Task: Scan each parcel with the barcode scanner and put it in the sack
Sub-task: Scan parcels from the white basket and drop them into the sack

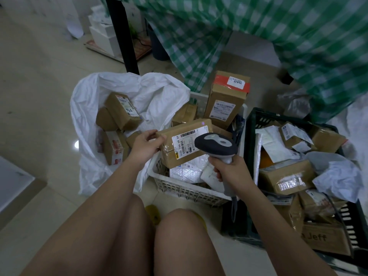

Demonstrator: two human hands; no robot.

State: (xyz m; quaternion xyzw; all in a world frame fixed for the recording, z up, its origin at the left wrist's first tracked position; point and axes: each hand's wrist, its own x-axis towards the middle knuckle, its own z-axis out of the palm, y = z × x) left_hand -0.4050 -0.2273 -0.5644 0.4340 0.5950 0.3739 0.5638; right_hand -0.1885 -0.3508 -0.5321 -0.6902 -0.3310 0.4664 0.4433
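Observation:
My left hand [145, 145] grips the left end of a brown cardboard parcel [184, 144] with a white barcode label, held over the white basket [185, 189]. My right hand [232, 172] holds the grey barcode scanner [216, 145] by its handle, its head pointing at the parcel's label. To the left on the floor, the white sack [87, 108] stands open with several brown parcels [121, 110] inside.
A tall box with red tape [227, 96] stands at the back of the white basket. A dark green crate [252, 136] at the right holds several boxes and mailers. A green checked cloth [278, 36] hangs above. My knees fill the foreground.

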